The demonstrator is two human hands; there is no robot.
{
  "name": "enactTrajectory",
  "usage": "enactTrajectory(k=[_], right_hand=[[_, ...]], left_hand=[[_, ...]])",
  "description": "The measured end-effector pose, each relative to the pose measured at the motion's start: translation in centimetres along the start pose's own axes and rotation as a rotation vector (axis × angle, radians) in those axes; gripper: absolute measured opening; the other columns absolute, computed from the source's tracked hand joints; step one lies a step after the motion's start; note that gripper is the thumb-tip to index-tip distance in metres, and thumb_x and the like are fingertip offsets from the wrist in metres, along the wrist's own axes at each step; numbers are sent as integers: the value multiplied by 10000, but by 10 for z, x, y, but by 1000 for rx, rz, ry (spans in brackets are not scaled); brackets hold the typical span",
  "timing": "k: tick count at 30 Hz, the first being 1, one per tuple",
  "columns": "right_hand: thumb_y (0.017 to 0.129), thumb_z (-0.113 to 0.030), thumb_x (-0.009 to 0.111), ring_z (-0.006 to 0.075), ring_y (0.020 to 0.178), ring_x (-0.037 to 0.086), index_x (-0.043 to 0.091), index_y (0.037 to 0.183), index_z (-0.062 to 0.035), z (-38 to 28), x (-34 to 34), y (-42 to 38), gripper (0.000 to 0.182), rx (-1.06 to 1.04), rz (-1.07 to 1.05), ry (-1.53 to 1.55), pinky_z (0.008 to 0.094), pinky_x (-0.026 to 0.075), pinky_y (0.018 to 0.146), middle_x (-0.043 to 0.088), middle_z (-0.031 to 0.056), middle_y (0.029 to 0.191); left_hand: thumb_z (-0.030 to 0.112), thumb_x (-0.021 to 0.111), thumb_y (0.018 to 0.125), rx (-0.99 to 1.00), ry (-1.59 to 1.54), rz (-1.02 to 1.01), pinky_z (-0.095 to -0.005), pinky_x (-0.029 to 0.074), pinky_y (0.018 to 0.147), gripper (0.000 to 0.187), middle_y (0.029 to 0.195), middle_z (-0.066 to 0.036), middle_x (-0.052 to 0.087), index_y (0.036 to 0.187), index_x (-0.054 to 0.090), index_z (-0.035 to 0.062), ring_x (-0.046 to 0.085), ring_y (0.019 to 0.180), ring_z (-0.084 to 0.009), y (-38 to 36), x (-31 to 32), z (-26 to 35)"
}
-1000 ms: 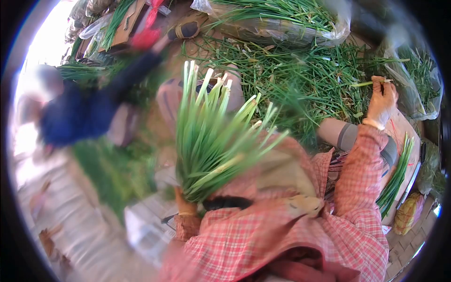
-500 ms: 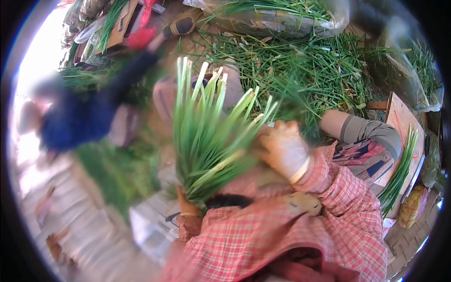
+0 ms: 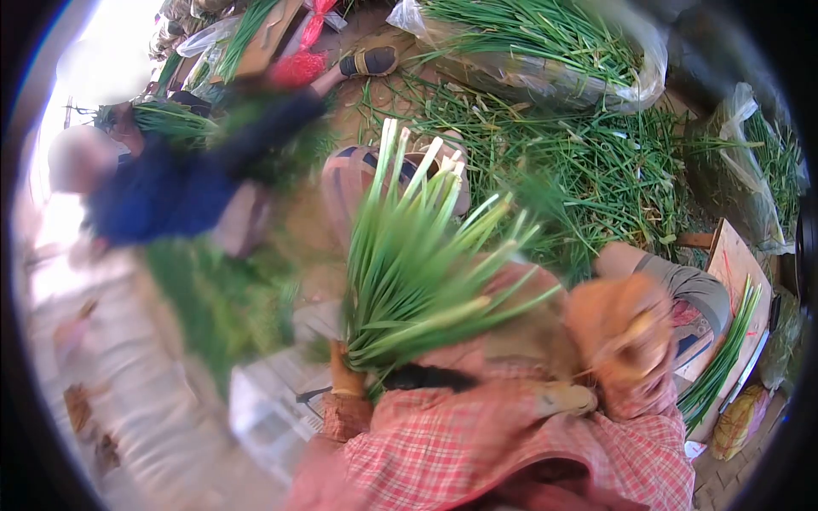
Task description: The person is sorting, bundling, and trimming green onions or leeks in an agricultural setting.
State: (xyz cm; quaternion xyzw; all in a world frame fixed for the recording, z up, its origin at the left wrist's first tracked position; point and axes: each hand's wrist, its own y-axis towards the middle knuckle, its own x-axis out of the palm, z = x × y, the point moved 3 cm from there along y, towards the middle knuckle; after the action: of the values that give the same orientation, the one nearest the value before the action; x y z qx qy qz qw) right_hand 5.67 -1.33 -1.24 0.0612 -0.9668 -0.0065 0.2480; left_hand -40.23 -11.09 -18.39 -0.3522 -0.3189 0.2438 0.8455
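Leftmost, a person in blue [image 3: 162, 192] crouches, blurred. Next, the left hand [image 3: 345, 375] is clenched round the base of a bunch [image 3: 417, 255] of green stalks, held upright over the lap so the cut ends fan level. The right hand [image 3: 626, 336] is a blur beside it; its fingers cannot be read. Loose stalks [image 3: 588, 162] cover the ground beyond, and a trimmed row lies on a board [image 3: 733, 255] at right.

The left hand [image 3: 345, 375] is held low and fisted, fingers closed. The right hand [image 3: 626, 332] is raised beside it, blurred, in a glove.
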Motion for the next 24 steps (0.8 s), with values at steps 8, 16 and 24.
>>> enactTrajectory(k=[8,16,24], right_hand=[[696,-192,676,254,850,521,626,890,-110,5,0,92,216,-347,30,-1327,387,401,748,568,68,840],[731,-202,624,261,779,551,619,768,-67,67,31,134,140,-49,-238,-1458,356,414,710,586,97,742],[823,-196,595,180,514,463,549,706,-16,-20,-7,77,220,-475,334,-1394,285,360,515,478,62,585]], left_hand=[[388,374,934,22,-101,-52,-406,429,777,320,770,-51,517,784,473,123,516,785,-210,1,27,6],[345,272,959,152,224,-220,-417,416,873,377,1027,-126,520,1096,446,40,506,953,-244,30,-41,9],[286,322,963,713,1208,-70,-339,425,815,259,848,-27,493,885,467,86,491,813,-153,12,-16,16]])
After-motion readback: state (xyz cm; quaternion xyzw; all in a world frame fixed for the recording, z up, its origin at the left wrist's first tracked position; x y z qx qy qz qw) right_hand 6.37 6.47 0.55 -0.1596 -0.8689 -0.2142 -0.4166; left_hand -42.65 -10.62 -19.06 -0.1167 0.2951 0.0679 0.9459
